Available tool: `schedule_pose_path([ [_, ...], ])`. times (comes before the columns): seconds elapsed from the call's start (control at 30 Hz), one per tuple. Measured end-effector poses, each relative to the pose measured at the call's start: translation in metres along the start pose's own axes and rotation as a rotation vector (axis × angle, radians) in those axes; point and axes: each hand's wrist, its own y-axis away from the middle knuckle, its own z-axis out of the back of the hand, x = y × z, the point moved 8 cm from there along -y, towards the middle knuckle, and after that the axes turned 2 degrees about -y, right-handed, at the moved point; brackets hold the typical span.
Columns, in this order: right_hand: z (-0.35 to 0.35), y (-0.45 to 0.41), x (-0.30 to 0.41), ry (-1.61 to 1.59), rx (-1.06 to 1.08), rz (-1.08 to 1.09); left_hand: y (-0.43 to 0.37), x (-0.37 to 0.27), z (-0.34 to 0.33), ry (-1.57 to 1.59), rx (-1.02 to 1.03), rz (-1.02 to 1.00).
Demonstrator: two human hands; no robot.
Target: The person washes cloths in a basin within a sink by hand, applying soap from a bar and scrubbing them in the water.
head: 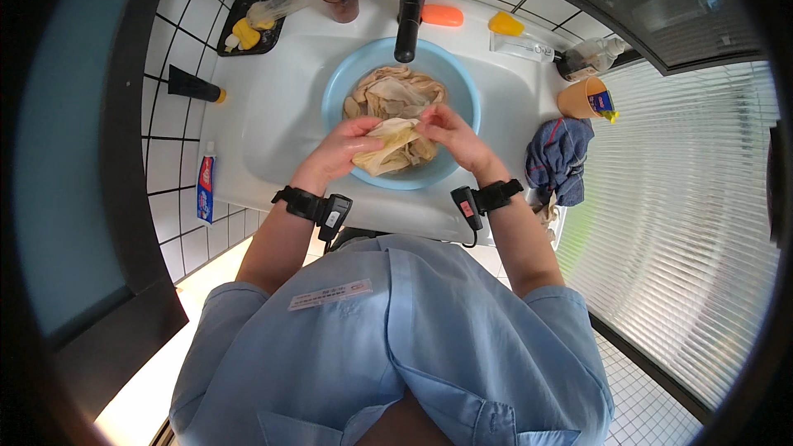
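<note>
A light-blue plastic basin (330, 90) stands in the white sink, below the black faucet (407, 18). Wet beige cloth (396, 90) lies bunched in it. Over the basin's near half, my left hand (341, 147) grips a cream, yellow-stained part of the fabric (393, 136), thumb on top. The fingers of my right hand (453, 133) pinch the right end of that part. Whether the held part is joined to the bunched cloth is unclear. Each wrist wears a black strap with a small device.
Around the white sink (272, 124) are a black tray (272, 43), a brown cup (337, 6), orange soap (442, 15), a yellow piece (506, 23), a pump bottle (588, 59), an orange cup (576, 99), a dark-blue cloth (557, 158) and several tubes, one black (192, 85).
</note>
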Motion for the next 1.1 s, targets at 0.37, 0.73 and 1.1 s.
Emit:
schedule_pose_path([
  [0.37,-0.035,0.017,0.026,0.361,0.07,0.134,-0.01,-0.015,0.037,-1.101,-0.538,-0.176],
  [0.73,-0.05,0.029,0.02,0.832,0.235,0.109,-0.016,0.009,0.002,0.73,-0.017,-0.084],
  [1.1,-0.018,-0.022,-0.002,0.421,0.364,-0.217,-0.016,0.034,-0.011,0.351,0.237,0.25],
])
